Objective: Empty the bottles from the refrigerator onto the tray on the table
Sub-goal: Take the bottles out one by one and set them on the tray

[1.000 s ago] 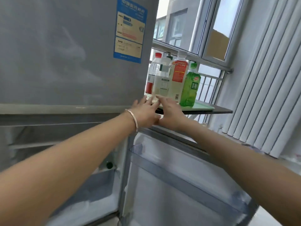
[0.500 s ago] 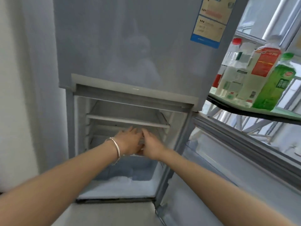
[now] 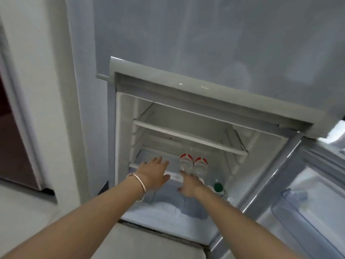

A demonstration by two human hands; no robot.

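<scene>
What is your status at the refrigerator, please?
Left hand open, right hand open, both empty. Two red-labelled bottles on shelf, just beyond right hand. Green-capped bottle to their right. Nothing blocking.

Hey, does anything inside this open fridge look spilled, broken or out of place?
Nothing plainly spilled or broken. Two clear bottles with red-and-white labels sit side by side on the lower white shelf; a green-capped bottle sits apart, lower right, below that shelf. Whether it is upright is too blurred to tell.
</scene>
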